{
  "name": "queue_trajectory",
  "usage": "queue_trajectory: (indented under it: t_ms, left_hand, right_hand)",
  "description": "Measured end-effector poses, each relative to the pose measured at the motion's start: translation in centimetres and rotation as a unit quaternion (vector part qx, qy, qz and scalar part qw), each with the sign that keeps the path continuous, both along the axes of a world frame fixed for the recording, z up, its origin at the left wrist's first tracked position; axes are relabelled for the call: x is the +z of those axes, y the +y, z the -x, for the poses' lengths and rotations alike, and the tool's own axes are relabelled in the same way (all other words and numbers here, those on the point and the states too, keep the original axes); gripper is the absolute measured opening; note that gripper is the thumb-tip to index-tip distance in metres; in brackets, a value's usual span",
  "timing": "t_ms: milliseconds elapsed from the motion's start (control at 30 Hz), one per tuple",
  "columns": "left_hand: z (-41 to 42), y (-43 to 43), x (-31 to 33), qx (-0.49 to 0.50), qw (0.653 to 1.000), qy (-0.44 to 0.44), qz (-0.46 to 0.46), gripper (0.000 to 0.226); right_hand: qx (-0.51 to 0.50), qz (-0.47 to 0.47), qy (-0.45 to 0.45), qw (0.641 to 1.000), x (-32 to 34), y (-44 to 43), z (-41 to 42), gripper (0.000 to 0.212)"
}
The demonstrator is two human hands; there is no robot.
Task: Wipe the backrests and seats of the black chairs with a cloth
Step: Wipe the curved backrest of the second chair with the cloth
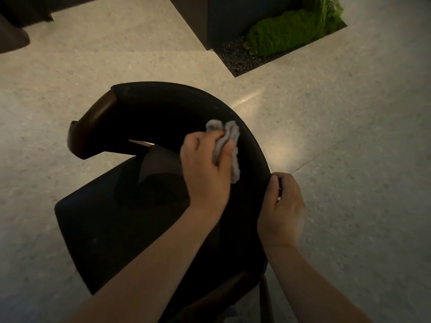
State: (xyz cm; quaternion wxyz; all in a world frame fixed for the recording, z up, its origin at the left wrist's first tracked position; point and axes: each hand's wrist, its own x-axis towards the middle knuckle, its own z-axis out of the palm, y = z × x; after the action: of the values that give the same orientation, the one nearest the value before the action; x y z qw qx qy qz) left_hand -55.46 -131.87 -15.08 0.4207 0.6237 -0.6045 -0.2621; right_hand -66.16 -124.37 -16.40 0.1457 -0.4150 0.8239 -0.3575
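Curled round a crumpled grey cloth (227, 145), the left hand (206, 169) pinches it between thumb and fingers and presses it against the inner face of the curved black backrest (168, 101) of a black chair, about midway along the curve. One loose end of the cloth hangs below the thumb, against the backrest. The right hand (283, 206) grips the top rim of the same backrest just beside the left one, thumb on the rim and fingers folded over the outer side. Below lies the flat black seat (98, 229), and a dark brown wooden armrest (93, 127) caps the far end of the backrest. Around the chair is a pale speckled stone floor (349, 136), with a sunken bed of green moss (286, 31) further off
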Motion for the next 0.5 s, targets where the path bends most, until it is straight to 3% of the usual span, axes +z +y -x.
queue_trajectory:
  t_ms: [233,333,433,500]
  left_hand:
    - [3.1,-4.0,0.2,-0.042,0.986,-0.154,0.040,0.037]
    - [2.6,-4.7,-0.2,0.011,0.992,-0.121,0.029,0.032]
    - [0.5,-5.4,-1.5,0.112,0.991,-0.058,-0.050,0.033]
    - [-1.0,-4.8,-2.2,0.125,0.989,-0.062,-0.055,0.034]
  right_hand:
    - [0.001,-0.005,-0.009,1.000,-0.1,0.0,0.0,0.023]
    - [0.000,0.000,-0.003,1.000,-0.1,0.0,0.0,0.028]
    - [-0.002,0.008,0.004,1.000,-0.1,0.0,0.0,0.029]
    - [0.001,0.005,0.003,1.000,-0.1,0.0,0.0,0.030]
